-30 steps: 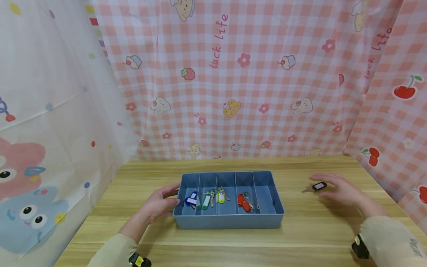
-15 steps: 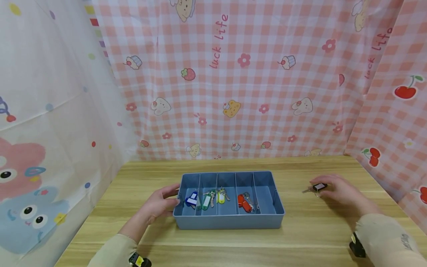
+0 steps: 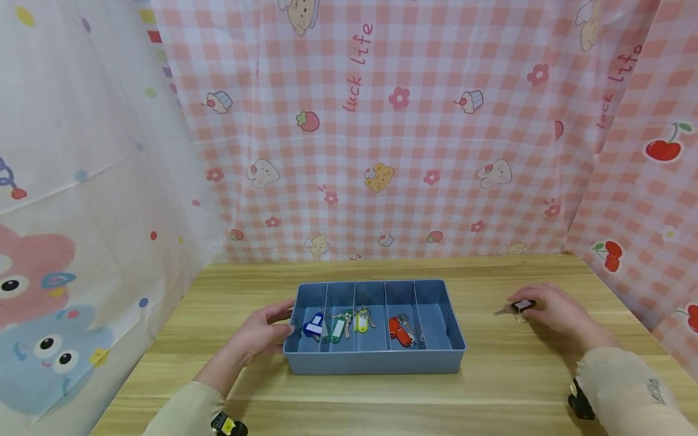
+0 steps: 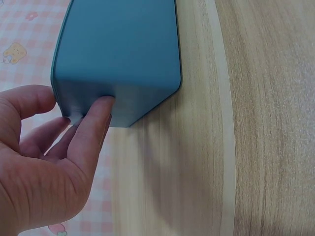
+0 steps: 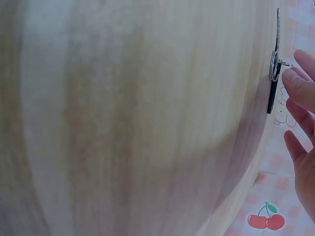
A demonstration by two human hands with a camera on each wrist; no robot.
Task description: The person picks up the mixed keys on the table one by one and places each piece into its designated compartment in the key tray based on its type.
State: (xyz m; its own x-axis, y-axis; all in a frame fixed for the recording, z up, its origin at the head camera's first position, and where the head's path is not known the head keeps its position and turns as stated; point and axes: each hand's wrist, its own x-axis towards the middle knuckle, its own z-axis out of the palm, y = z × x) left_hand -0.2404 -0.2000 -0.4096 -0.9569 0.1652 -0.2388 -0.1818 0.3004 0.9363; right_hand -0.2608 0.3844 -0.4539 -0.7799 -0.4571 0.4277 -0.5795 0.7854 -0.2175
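Note:
My left hand (image 3: 263,330) rests its fingers against the left end of a blue-grey divided tray (image 3: 376,362). In the left wrist view, fingertips touch the tray's outer end wall (image 4: 118,59) and its rim. To the tray's right, my right hand (image 3: 551,309) pinches a key with a black tag (image 3: 524,304) between thumb and index finger, low over the table. The key blade (image 3: 503,311) points left. From the right wrist camera, the tag (image 5: 272,96) appears edge-on with its ring near the fingertips. Whether it touches the wood is unclear.
Separate tray compartments hold keys with blue tags (image 3: 313,326), green tags (image 3: 337,330), a yellow tag (image 3: 362,321) and red tags (image 3: 400,332). The wooden table (image 3: 382,402) meets patterned curtains (image 3: 382,139) behind and at both sides.
My right hand's fingers have closed in around the black tag, and the tag has tilted slightly. The left hand and tray stay where they were.

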